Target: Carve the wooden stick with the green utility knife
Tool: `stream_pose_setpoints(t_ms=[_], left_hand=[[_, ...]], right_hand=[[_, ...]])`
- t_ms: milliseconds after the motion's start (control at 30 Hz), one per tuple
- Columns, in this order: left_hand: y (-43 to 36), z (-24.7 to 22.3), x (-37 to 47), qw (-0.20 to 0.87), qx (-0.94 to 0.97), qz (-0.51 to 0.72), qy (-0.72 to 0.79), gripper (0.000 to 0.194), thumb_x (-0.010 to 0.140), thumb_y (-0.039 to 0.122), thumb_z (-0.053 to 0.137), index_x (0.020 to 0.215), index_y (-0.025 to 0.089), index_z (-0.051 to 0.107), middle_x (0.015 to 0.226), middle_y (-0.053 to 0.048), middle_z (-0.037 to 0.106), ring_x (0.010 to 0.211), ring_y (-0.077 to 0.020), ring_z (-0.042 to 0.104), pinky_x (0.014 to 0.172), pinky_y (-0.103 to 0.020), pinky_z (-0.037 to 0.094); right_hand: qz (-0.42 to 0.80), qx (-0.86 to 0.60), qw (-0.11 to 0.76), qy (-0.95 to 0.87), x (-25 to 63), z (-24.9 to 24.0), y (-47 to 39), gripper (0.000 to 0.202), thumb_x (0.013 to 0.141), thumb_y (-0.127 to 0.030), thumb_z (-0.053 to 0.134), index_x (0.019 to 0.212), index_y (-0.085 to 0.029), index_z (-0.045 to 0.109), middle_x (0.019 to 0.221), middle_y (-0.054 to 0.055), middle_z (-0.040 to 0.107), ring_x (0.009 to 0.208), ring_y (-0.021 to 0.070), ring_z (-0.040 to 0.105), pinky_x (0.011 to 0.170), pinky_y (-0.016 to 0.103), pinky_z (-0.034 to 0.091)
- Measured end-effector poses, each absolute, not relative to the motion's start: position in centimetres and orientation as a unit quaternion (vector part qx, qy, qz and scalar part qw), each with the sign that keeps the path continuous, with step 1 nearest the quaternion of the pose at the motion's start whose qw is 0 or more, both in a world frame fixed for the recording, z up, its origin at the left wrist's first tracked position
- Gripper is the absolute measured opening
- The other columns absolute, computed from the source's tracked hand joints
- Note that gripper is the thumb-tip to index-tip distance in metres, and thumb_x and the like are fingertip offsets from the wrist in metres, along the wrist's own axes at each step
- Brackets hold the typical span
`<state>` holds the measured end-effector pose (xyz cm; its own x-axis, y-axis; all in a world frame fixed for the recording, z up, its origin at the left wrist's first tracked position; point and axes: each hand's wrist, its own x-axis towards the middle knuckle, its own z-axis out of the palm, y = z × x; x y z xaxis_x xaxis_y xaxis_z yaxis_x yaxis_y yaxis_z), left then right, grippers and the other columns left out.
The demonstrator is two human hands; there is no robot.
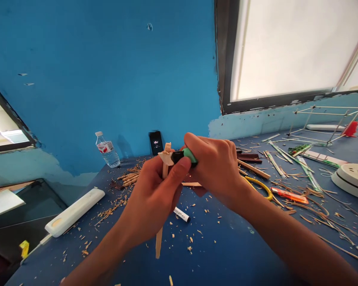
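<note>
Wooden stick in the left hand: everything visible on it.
The wooden stick is slim and pale, with a rough, chipped top end. It is nearly upright in the picture, leaning slightly. The left hand grips it and hides its middle; what looks like its lower end shows below, against the blue table, contact unclear. Near the top, the pale blade of a green-and-black knife in the right hand crosses in front of it, apparently touching.

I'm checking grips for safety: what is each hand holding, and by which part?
The left hand holds a wooden stick near its top end; the right hand holds a knife by its green-and-black handle.
</note>
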<state>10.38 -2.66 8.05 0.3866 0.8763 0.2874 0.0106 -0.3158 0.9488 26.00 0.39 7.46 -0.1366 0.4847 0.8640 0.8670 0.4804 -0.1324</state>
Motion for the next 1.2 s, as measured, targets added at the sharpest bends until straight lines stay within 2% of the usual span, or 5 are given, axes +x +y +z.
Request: stream_pose_setpoints(t_ms=[167, 333, 500, 900, 1200], left_hand=[[-2.9, 8.2, 10.1, 0.503, 0.667, 0.435, 0.336, 0.034, 0.090, 0.035, 0.074, 0.071, 0.021, 0.049, 0.048, 0.011, 0.030, 0.040, -0.0033, 0.022, 0.034, -0.012, 0.021], [-3.5, 8.9, 10.0, 0.465, 0.678, 0.458, 0.338, 0.026, 0.080, 0.024, 0.084, 0.080, 0.024, 0.058, 0.050, 0.012, 0.036, 0.041, -0.0035, 0.024, 0.035, -0.012, 0.023], [-4.0, 9.4, 10.2, 0.411, 0.714, 0.458, 0.334, 0.030, 0.080, 0.019, 0.082, 0.071, 0.022, 0.053, 0.051, 0.010, 0.041, 0.044, -0.0049, 0.032, 0.037, -0.013, 0.027], [-4.1, 9.2, 9.9, 0.210, 0.780, 0.456, 0.374, 0.039, 0.091, 0.039, 0.069, 0.071, 0.022, 0.040, 0.055, 0.010, 0.032, 0.046, -0.0043, 0.028, 0.038, -0.014, 0.024], [-4.0, 8.5, 10.5, 0.133, 0.782, 0.474, 0.383, 0.032, 0.094, 0.037, 0.064, 0.073, 0.023, 0.044, 0.049, 0.011, 0.033, 0.042, -0.0052, 0.031, 0.040, -0.023, 0.024]], right_hand=[[-0.227, -0.406, 0.485, -0.741, 26.7, 7.2, 1.1, 0.017, 0.075, -0.018, 0.060, 0.073, -0.022, 0.044, 0.062, -0.004, 0.052, 0.055, 0.0095, 0.029, 0.056, 0.030, 0.020], [-0.099, -0.344, 0.475, -0.804, 27.0, 8.0, 0.0, 0.007, 0.079, -0.022, 0.052, 0.075, -0.022, 0.046, 0.063, -0.006, 0.052, 0.053, 0.0082, 0.033, 0.054, 0.028, 0.020], [-0.031, -0.325, 0.482, -0.813, 26.7, 8.3, -0.7, 0.016, 0.077, -0.020, 0.051, 0.069, -0.022, 0.037, 0.059, -0.006, 0.050, 0.052, 0.0070, 0.035, 0.053, 0.028, 0.016], [0.024, -0.305, 0.423, -0.853, 27.6, 9.0, -0.3, 0.011, 0.071, -0.022, 0.056, 0.069, -0.022, 0.046, 0.056, -0.006, 0.042, 0.055, 0.0091, 0.031, 0.053, 0.028, 0.017], [0.039, -0.364, 0.430, -0.825, 27.2, 8.7, -0.4, 0.015, 0.071, -0.020, 0.059, 0.065, -0.022, 0.045, 0.054, -0.005, 0.040, 0.055, 0.0101, 0.036, 0.055, 0.029, 0.017]])
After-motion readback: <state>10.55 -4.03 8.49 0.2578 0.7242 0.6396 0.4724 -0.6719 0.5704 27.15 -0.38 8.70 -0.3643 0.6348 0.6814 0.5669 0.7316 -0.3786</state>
